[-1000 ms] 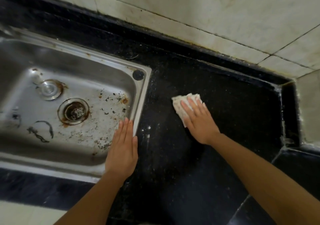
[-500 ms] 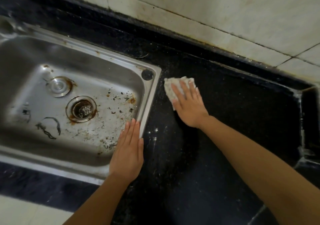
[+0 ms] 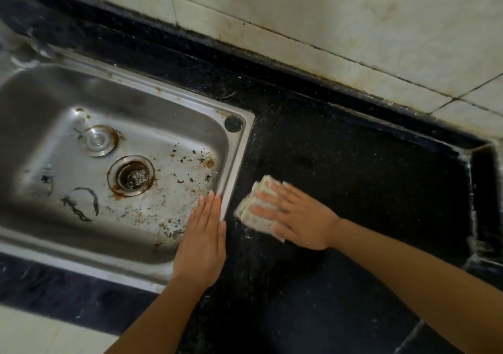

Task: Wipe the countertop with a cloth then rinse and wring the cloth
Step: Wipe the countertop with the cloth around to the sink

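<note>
A folded pale cloth (image 3: 251,209) lies flat on the black speckled countertop (image 3: 353,168), just right of the sink's rim. My right hand (image 3: 296,217) presses on it with straight, spread fingers pointing left, and covers most of it. My left hand (image 3: 202,242) lies flat with straight fingers over the sink's right edge, its fingertips near the rim strip. A narrow gap of dark counter separates the two hands.
The steel sink (image 3: 234,160) has a rusty drain (image 3: 132,175), a round metal plug (image 3: 98,140) and scattered food crumbs on its floor. A stained tiled wall (image 3: 353,27) runs along the back. A raised black ledge (image 3: 481,190) bounds the counter on the right.
My right hand has slid the cloth toward me and left along the counter, from near the sink's far corner to beside my left hand. My left hand has stayed on the sink's edge.
</note>
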### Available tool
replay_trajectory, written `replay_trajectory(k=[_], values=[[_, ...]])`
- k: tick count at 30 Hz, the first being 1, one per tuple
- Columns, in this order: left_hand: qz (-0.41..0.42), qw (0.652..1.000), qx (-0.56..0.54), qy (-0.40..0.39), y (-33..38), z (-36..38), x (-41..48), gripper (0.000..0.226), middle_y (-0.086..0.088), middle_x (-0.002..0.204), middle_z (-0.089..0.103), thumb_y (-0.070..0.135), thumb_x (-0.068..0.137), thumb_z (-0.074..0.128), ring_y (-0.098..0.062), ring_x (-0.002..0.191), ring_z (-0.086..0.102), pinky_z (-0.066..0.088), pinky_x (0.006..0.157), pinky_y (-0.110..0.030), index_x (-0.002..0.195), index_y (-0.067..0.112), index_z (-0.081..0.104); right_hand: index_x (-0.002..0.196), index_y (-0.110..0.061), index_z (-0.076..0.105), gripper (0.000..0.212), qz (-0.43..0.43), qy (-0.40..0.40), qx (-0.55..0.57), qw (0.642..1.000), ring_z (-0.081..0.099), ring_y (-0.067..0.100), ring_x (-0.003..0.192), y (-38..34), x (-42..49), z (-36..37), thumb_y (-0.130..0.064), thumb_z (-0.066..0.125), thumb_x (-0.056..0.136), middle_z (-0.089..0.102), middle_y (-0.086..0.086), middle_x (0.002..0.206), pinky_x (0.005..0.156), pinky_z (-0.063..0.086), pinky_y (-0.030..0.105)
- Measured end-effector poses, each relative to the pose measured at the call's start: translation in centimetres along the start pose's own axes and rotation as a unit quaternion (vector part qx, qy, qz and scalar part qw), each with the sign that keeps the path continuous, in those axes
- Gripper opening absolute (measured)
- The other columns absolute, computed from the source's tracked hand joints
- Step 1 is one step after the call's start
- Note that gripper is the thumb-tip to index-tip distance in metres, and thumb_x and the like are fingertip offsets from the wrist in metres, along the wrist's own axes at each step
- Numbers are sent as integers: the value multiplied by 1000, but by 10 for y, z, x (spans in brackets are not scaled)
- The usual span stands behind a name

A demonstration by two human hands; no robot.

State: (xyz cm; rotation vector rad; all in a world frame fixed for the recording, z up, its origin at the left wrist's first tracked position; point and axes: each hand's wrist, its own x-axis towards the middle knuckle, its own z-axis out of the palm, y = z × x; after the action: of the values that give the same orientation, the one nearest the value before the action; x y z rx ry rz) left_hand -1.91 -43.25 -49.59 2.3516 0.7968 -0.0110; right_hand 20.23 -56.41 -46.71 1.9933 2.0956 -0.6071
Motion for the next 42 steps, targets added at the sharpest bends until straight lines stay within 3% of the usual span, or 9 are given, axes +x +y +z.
replay_trajectory(k=[6,13,20,30,34,42], values=[[-3,1000,7,1,-2,2,0,57,8,158,-2,44,97,1,-3,144,-13,5,119,-33,150,22,0,150,-37,-11,57,184,59,50,980,-23,20,145,48,47,-25,-51,0,95,-14,-3,161,117,-14,36],[-7,1000,-1,2,0,1,0,58,11,158,-4,47,97,1,-3,144,-13,3,119,-31,150,24,0,153,-31,-9,56,337,98,143,925,-24,23,145,63,92,-44,-44,11,102,-17,1,161,117,-14,40],[-5,1000,-9,5,0,0,0,58,11,157,-3,47,96,2,-1,143,-15,0,118,-29,150,25,0,153,-30,-11,56,367,106,179,907,-27,26,143,40,94,-41,-44,10,103,-20,2,160,114,-18,40],[18,999,-35,9,-3,-2,-1,57,10,158,-3,44,98,5,-1,142,-17,-4,117,-28,151,23,3,152,-32,-12,57,317,64,157,933,-29,23,143,-17,69,-26,-45,13,102,-23,0,159,115,-17,39],[41,995,-81,-30,-12,-16,-9,60,12,157,-10,53,92,1,-3,140,-26,-17,115,-30,147,30,-1,150,-35,-14,56,308,60,167,935,-31,21,141,-53,52,-15,-47,13,102,-24,-3,159,113,-19,38],[110,984,100,-95,-62,-50,-68,70,4,155,-17,55,84,-22,-11,139,-29,-18,114,-33,145,23,-13,149,-38,-13,54,335,72,178,922,-32,18,141,-148,26,13,-47,13,103,-22,-7,159,112,-22,33]])
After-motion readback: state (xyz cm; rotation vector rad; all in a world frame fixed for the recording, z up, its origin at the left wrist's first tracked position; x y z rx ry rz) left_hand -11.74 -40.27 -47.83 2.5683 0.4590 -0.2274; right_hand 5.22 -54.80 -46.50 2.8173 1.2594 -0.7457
